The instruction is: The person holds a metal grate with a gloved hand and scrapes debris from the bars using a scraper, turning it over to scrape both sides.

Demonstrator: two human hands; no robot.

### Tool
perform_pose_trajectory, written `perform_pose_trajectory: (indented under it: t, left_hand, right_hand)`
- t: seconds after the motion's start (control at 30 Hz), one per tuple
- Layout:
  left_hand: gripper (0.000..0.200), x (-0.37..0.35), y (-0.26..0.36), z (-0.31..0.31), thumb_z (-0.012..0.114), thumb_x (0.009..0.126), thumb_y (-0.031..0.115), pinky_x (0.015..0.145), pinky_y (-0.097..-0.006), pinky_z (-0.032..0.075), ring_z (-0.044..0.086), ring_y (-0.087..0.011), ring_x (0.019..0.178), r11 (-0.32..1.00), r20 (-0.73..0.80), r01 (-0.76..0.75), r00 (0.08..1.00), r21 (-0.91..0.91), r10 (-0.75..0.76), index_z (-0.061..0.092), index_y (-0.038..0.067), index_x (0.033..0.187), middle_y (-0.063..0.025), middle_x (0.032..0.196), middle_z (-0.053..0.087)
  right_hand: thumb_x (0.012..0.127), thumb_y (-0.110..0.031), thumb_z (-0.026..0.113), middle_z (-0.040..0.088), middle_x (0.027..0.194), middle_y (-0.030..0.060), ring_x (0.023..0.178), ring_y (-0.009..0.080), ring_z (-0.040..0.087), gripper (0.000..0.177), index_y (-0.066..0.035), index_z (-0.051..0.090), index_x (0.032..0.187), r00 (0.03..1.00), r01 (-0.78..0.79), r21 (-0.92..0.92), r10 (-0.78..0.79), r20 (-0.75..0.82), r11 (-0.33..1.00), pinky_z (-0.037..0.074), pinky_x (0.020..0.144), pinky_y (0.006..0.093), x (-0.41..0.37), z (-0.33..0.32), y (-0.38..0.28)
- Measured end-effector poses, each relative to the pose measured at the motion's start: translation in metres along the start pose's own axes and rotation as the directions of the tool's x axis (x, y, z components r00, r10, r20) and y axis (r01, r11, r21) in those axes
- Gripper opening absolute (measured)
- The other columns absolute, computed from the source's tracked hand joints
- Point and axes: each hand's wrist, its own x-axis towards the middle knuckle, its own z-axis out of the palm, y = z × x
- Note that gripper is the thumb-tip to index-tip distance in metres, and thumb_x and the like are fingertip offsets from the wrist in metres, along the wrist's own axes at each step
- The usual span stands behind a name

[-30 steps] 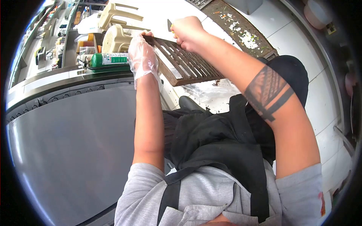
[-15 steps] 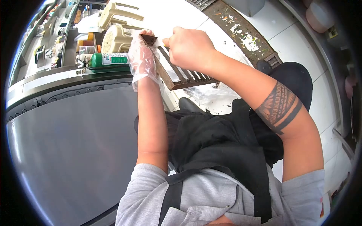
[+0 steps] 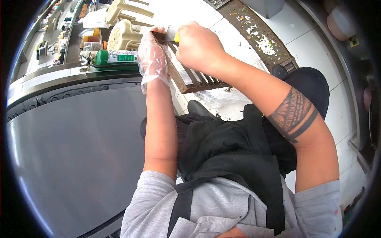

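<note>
Because the black apron [image 3: 222, 158] across the person's lap fills the nearest part of the view, the work sits just past the knees. A rusty brown slatted metal grate [image 3: 194, 77] is held tilted above the white tiled floor [image 3: 317, 43]. It looks stiff and fairly heavy, and its rough, flaky bars should grip well but could scratch skin. The solid outer frame is a safer hold than the thin slats. The left hand [image 3: 152, 55], in a clear plastic glove, has its fingers wrapped closed around the grate's left frame edge. The right hand [image 3: 198, 45] is fisted around a yellow-handled knife [image 3: 174, 37], whose blade seems to lie against the top bars, though little of it shows. A broad stainless steel counter front [image 3: 75, 139] stands close on the left and limits swing that way, while the floor side is open. Beyond, a green cylindrical bottle [image 3: 115, 57] lies on the counter ledge, with beige plastic chairs [image 3: 123, 33] behind it and a littered dark floor strip [image 3: 254, 29] farther off.
</note>
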Motion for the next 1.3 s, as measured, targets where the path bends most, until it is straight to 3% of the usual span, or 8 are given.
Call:
perform_pose_trajectory:
  t: [0.07, 0.17, 0.4, 0.57, 0.67, 1.0, 1.17, 1.3]
  left_hand:
    - [0.024, -0.005, 0.004, 0.008, 0.047, 0.104, 0.016, 0.090, -0.0314, 0.051, 0.066, -0.0209, 0.094, 0.998, -0.037, 0.030, 0.999, -0.057, -0.032, 0.066, 0.001, 0.106, -0.0090, 0.099, 0.070]
    - [0.025, -0.003, 0.003, 0.004, 0.047, 0.103, 0.016, 0.087, -0.0316, 0.052, 0.065, -0.0202, 0.092, 0.993, -0.023, -0.022, 0.999, 0.115, 0.025, 0.068, 0.002, 0.104, -0.0080, 0.098, 0.070]
    - [0.030, -0.004, 0.007, -0.008, 0.052, 0.105, 0.025, 0.088, -0.0319, 0.055, 0.067, -0.0208, 0.099, 0.987, 0.020, -0.020, 1.000, 0.162, 0.017, 0.068, 0.000, 0.113, -0.0111, 0.107, 0.071]
    - [0.024, -0.012, 0.013, -0.007, 0.056, 0.103, 0.028, 0.052, -0.0227, 0.045, 0.057, -0.0093, 0.065, 0.994, -0.119, 0.103, 0.988, 0.047, -0.097, 0.072, 0.010, 0.103, -0.0029, 0.094, 0.068]
    - [0.024, -0.011, 0.013, -0.013, 0.055, 0.104, 0.029, 0.045, -0.0222, 0.039, 0.049, -0.0065, 0.058, 0.993, -0.093, 0.084, 0.993, 0.077, -0.076, 0.073, 0.013, 0.101, 0.0001, 0.089, 0.066]
    - [0.029, -0.010, 0.016, -0.017, 0.051, 0.106, 0.027, 0.058, -0.0242, 0.048, 0.060, -0.0116, 0.074, 0.983, -0.147, 0.083, 0.987, 0.162, -0.059, 0.073, 0.008, 0.111, -0.0035, 0.100, 0.068]
    - [0.030, -0.009, 0.012, -0.025, 0.049, 0.107, 0.024, 0.071, -0.0261, 0.053, 0.063, -0.0141, 0.087, 0.988, -0.030, -0.021, 0.999, 0.150, 0.026, 0.072, 0.004, 0.113, -0.0064, 0.106, 0.068]
    - [0.030, -0.013, 0.020, -0.027, 0.049, 0.107, 0.024, 0.072, -0.0258, 0.053, 0.063, -0.0138, 0.087, 0.979, -0.064, 0.037, 0.998, 0.202, -0.024, 0.071, 0.006, 0.115, -0.0064, 0.107, 0.068]
  right_hand:
    - [0.079, -0.010, 0.063, 0.065, 0.106, 0.0236, 0.095, 0.0396, 0.068, 0.025, 0.003, 0.065, 0.100, 0.989, 0.047, 0.000, -0.047, -0.137, 0.999, 0.056, 0.084, 0.0476, -0.002, 0.007, 0.000]
    - [0.080, -0.008, 0.062, 0.063, 0.109, 0.0206, 0.094, 0.0386, 0.068, 0.025, 0.001, 0.062, 0.104, 0.987, 0.054, -0.026, -0.058, -0.151, 0.998, 0.057, 0.082, 0.0474, -0.004, 0.013, 0.003]
    - [0.083, -0.010, 0.064, 0.060, 0.117, 0.0203, 0.107, 0.0339, 0.068, 0.033, 0.003, 0.058, 0.113, 0.987, 0.132, -0.058, -0.136, -0.081, 0.990, 0.057, 0.088, 0.0443, -0.007, 0.024, 0.013]
    - [0.079, -0.007, 0.065, 0.061, 0.116, 0.0156, 0.103, 0.0326, 0.068, 0.034, -0.002, 0.058, 0.112, 0.972, 0.177, 0.013, -0.173, -0.156, 0.984, 0.057, 0.084, 0.0438, -0.007, 0.037, 0.020]
    - [0.079, -0.008, 0.065, 0.062, 0.113, 0.0137, 0.098, 0.0331, 0.069, 0.032, -0.006, 0.059, 0.110, 0.958, 0.198, 0.059, -0.180, -0.222, 0.978, 0.057, 0.081, 0.0436, -0.005, 0.048, 0.026]
    - [0.085, -0.007, 0.059, 0.066, 0.104, 0.0078, 0.091, 0.0329, 0.070, 0.021, -0.010, 0.061, 0.106, 0.901, 0.304, 0.093, -0.254, -0.353, 0.948, 0.057, 0.076, 0.0446, 0.004, 0.063, 0.030]
    - [0.082, -0.008, 0.066, 0.064, 0.104, 0.0131, 0.093, 0.0374, 0.066, 0.023, -0.006, 0.060, 0.104, 0.917, 0.295, 0.178, -0.226, -0.330, 0.939, 0.055, 0.079, 0.0455, 0.014, 0.063, 0.033]
    - [0.081, -0.009, 0.066, 0.065, 0.102, 0.0141, 0.094, 0.0375, 0.066, 0.023, -0.005, 0.062, 0.103, 0.913, 0.332, 0.190, -0.264, -0.310, 0.924, 0.054, 0.081, 0.0453, 0.024, 0.061, 0.038]
